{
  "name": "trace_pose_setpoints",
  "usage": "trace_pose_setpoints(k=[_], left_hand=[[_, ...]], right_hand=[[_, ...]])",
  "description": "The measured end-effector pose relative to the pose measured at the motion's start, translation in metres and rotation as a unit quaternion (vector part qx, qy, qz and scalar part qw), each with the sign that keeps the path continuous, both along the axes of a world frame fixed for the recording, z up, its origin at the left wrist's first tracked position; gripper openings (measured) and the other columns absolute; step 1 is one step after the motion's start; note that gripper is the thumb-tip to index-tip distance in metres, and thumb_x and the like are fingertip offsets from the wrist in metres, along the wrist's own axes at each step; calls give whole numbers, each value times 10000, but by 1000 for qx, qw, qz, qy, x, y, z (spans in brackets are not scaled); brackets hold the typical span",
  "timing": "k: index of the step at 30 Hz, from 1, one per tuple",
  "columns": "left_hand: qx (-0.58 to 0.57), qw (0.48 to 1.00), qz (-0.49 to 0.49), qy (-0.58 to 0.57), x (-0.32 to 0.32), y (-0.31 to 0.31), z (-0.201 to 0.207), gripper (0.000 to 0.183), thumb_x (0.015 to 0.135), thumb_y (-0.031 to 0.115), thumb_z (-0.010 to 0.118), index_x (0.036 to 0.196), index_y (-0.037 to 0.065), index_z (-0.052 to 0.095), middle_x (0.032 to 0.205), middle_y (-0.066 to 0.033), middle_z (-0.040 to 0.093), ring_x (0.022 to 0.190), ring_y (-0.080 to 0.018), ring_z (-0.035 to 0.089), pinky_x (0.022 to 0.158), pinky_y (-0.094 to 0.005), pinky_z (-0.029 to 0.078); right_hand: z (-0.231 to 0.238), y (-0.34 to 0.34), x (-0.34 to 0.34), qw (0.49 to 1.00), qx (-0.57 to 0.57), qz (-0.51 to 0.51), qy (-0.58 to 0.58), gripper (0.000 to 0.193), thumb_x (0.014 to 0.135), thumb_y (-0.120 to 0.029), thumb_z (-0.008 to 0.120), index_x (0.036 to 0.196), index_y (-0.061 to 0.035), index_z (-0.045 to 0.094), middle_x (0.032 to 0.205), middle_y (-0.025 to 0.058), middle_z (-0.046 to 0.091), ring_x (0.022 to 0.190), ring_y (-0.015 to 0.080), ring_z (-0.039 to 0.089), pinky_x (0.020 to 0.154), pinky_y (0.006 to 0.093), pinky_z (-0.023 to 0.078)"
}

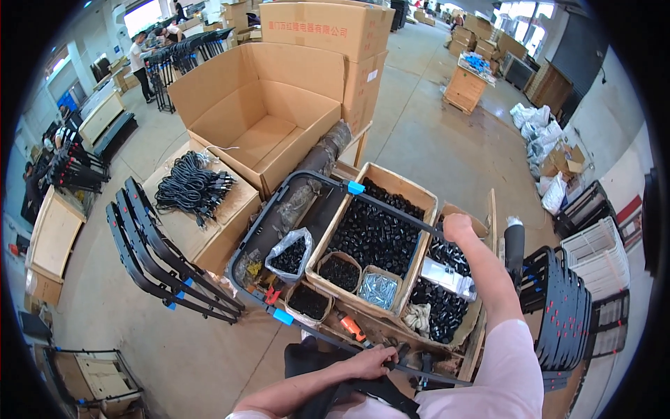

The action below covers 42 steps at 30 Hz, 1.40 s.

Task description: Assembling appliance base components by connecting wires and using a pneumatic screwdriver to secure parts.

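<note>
A U-shaped black tube frame with bright blue pieces on its bars lies across the workbench. My right hand is closed round the end of its far bar. Nearer my body, my left hand grips the near bar. Under the frame, a wooden crate holds many black plastic parts, plus a small box of silver screws and one of tiny black parts. An orange-and-black tool lies close to my left hand. Beside the crate are a red-handled tool and a plastic bag of black pieces.
A large open carton stands beyond the bench, with stacked cartons behind. Bundled black cables lie on a box to the left. More black frames lean at left and right. Other people work at the far left.
</note>
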<state>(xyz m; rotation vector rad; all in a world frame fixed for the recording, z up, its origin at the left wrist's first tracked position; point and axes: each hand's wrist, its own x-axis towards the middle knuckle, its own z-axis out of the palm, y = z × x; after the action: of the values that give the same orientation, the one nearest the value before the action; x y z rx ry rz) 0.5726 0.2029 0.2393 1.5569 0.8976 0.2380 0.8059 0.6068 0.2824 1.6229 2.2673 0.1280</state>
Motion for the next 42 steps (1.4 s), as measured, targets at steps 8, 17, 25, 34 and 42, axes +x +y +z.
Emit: trace_pose_setpoints(k=[8,17,25,34,42], left_hand=[[-18,997,-74,5,4,5,-5,404,997,177,489,1383,206,607,1281,-170,706,1162,-408,675,1017,-500,510],[28,990,-120,75,7,6,6,399,1027,410,603,1401,289,672,1362,-115,697,1213,-367,671,1005,-481,547],[19,1000,-17,16,-3,5,3,447,896,180,728,1323,163,598,1274,-230,647,1188,-421,643,1012,-510,526],[-27,996,-89,5,-6,12,8,441,965,213,584,1401,253,633,1132,-176,739,1058,-360,714,950,-474,545],[10,996,-86,-36,-1,9,-17,413,979,218,539,1374,208,660,1151,-170,749,1084,-347,722,942,-456,548]], right_hand=[[12,3,-19,998,10,-30,-46,251,872,-170,655,1043,-94,823,1158,173,782,1097,303,763,922,432,610],[1,5,-4,1000,0,-15,0,241,890,-175,623,1011,-73,805,1102,197,781,1047,353,762,903,474,610],[8,-3,-11,999,-12,-30,10,256,865,-165,662,1050,-68,809,1131,177,783,1091,343,753,922,467,607],[3,2,-8,999,-23,-26,2,262,882,-135,605,1048,-54,791,1083,209,778,1056,387,751,909,490,606],[18,8,-26,999,-24,-21,-35,293,907,-203,623,1094,-46,785,1144,208,771,1094,366,750,932,471,606]])
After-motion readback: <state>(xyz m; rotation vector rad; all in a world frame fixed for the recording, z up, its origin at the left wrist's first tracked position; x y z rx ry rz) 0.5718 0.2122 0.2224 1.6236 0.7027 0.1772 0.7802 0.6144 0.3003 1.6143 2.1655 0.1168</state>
